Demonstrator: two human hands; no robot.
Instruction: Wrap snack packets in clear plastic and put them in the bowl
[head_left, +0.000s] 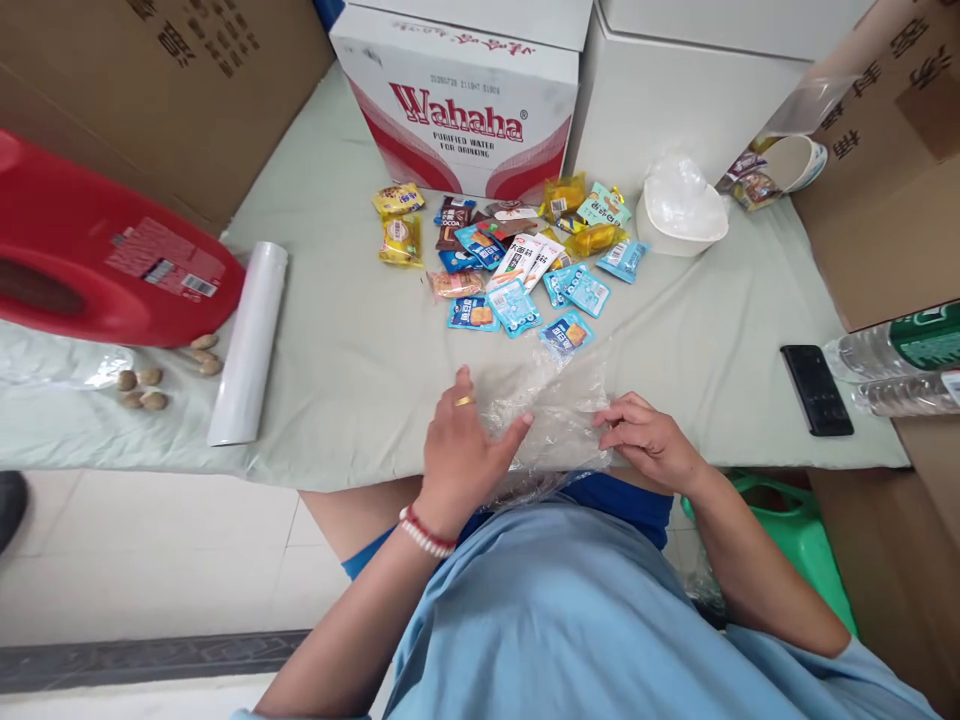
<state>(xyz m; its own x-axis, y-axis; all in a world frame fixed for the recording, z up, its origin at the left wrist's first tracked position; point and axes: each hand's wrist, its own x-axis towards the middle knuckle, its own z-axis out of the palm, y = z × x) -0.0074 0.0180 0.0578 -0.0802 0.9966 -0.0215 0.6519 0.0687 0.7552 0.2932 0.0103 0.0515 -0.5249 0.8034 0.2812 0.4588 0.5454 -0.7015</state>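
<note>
A thin, crinkled clear plastic bag (551, 405) lies at the table's front edge, its lower end hanging toward my lap. My left hand (469, 440) rests at the bag's left side, fingers stretched out and thumb spread over the plastic. On the opposite side, my right hand (641, 435) pinches the bag's right edge between thumb and fingers. Just beyond the bag is a blue snack packet (566, 332). Behind it spreads a loose pile of small wrapped snacks, with white packets (525, 262), a light-blue packet (514, 307) and yellow packets (400, 240).
A Wahaha carton (472, 130) stands behind the snacks. Right of them is a white bowl (682, 225) holding clear plastic. A phone (817, 390) and bottles (900, 345) lie far right. Leftward are a white roll (250, 345), a red jug (112, 240) and several nuts (154, 400).
</note>
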